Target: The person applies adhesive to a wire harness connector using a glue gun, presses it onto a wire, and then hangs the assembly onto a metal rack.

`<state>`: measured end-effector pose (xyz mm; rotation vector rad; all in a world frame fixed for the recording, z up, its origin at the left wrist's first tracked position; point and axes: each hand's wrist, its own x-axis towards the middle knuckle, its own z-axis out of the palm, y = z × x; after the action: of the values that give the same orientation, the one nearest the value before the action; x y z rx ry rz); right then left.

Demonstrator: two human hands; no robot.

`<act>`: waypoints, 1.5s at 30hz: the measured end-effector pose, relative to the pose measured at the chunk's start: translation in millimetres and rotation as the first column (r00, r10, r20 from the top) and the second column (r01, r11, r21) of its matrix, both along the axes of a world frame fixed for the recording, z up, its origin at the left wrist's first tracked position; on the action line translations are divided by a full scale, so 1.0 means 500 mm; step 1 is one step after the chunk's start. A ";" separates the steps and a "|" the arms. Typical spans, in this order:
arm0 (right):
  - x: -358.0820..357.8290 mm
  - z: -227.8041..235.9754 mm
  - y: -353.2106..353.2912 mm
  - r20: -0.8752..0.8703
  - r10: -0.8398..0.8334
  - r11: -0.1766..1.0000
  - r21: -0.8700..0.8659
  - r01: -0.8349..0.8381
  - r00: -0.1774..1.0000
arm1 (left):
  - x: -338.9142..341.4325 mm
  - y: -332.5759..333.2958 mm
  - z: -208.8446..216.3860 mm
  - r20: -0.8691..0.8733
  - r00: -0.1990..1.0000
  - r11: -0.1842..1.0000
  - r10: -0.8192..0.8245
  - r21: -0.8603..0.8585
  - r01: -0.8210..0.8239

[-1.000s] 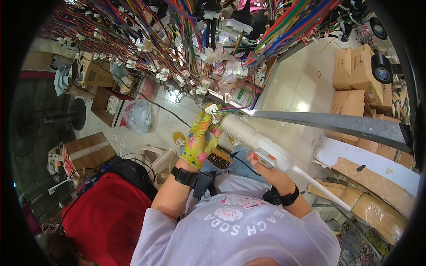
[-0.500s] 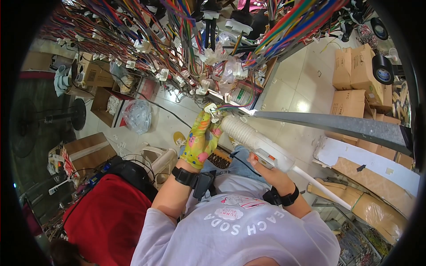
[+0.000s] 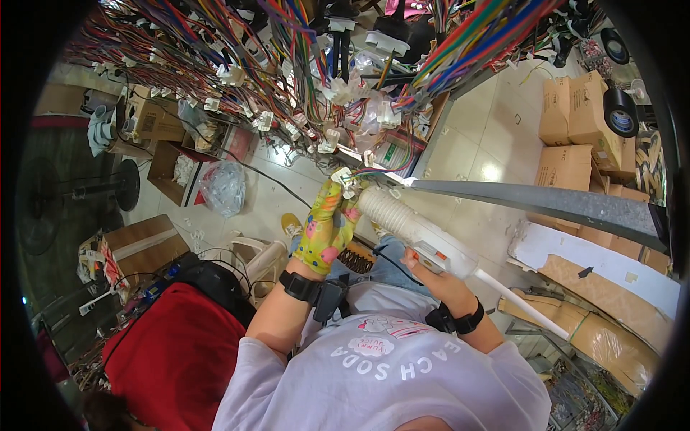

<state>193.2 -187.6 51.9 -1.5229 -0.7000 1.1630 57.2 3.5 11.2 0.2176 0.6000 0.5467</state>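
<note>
My left hand [image 3: 320, 233], in a yellow patterned glove, is closed on a white plastic connector [image 3: 343, 177] just below the hanging wires. Colored wires [image 3: 392, 169] run from the connector to the right. My bare right hand [image 3: 442, 281] grips a white glue gun [image 3: 420, 233] with a ribbed barrel and an orange switch. A long white glue stick [image 3: 521, 305] sticks out of its rear end. The gun's tip is close to the connector and my gloved fingertips; whether it touches cannot be made out.
Bundles of colored wires [image 3: 287, 65] with white connectors hang ahead. A grey metal bar [image 3: 532, 197] crosses on the right, near cardboard boxes [image 3: 564, 169]. To the left are an open carton [image 3: 171, 172], a clear plastic bag [image 3: 222, 188] and a person in red [image 3: 176, 355].
The colored wires to the right of the connector have shifted slightly. Both hands and the glue gun hold nearly the same place.
</note>
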 end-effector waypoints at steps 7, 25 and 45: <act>0.003 -0.004 -0.010 0.001 0.040 0.995 -0.090 -0.040 0.999 | -0.004 -0.001 -0.008 0.034 0.999 0.996 0.025 -0.087 -0.022; 0.004 0.004 -0.006 0.027 0.006 0.999 -0.033 -0.005 1.000 | -0.002 0.000 0.007 0.037 0.999 0.996 0.017 -0.085 -0.014; -0.004 0.003 -0.007 0.034 -0.009 0.999 -0.033 0.010 0.999 | -0.009 0.001 -0.031 -0.115 0.993 0.972 0.007 0.234 0.020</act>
<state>191.0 -190.9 53.2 -1.5758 -0.6988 1.1492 52.6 3.9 -4.4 0.4781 0.6458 0.6015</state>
